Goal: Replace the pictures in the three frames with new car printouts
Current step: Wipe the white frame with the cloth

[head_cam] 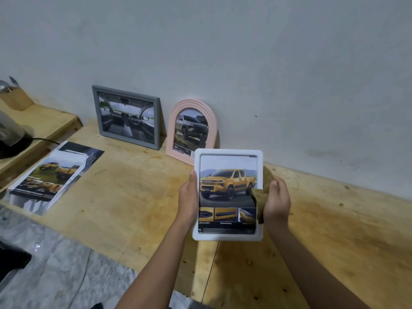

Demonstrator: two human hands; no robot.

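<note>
The white frame [227, 152], with the yellow pickup printout [227, 186] already behind its glass, is held up over the wooden bench [133, 186], just in front of the pink arched frame [193, 104] and near the grey frame [127, 93] leaning on the wall. The left hand [189, 197] clamps its left rim, thumb on the front (the fingers behind are hidden), while the right hand [278, 199] curls round a brown cloth [258, 195] at the right edge. The step looks like wiping the glass: keep the left grip on the rim only, sweep lightly, then stand the frame beside the others.
</note>
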